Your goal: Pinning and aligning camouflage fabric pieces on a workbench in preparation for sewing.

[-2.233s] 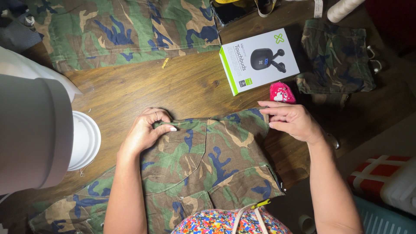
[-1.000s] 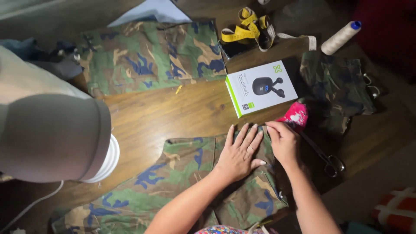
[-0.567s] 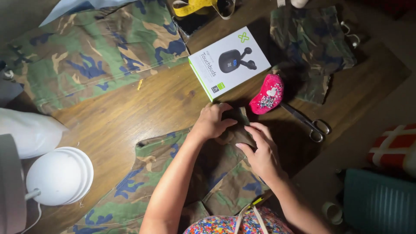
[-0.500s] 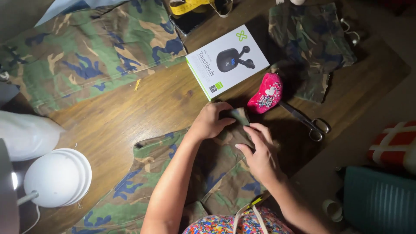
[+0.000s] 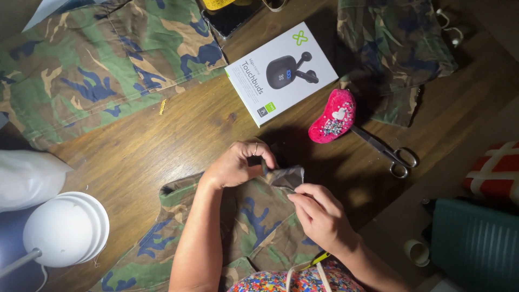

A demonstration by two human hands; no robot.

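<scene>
Camouflage cloth (image 5: 254, 227) lies on the near part of the wooden tabletop (image 5: 178, 140), just in front of the person, and its upper right corner (image 5: 286, 176) is turned over so the paler underside shows. The left hand (image 5: 238, 165) is closed on that folded corner, fingers curled over the edge and pressing it down, while the right hand (image 5: 319, 216) pinches the fold from the other side between thumb and fingertips; whether a pin sits between those fingertips is too small to tell. By the look of it the work is at an early stage: one corner fold is being shaped and held, no row of pins or stitching shows along the edge, and the rest of this piece lies flat and unworked. A pink pincushion (image 5: 332, 116) studded with pins sits near the fold, past it on the tabletop, with scissors (image 5: 389, 154) just beside it to the right, both untouched. A white box (image 5: 281, 73) picturing dark earbuds lies beyond. Two more camouflage pieces, a large one (image 5: 102, 70) at far left and a smaller one (image 5: 389, 48) at far right, wait well apart. A white lamp (image 5: 62, 230) stands at the left
</scene>
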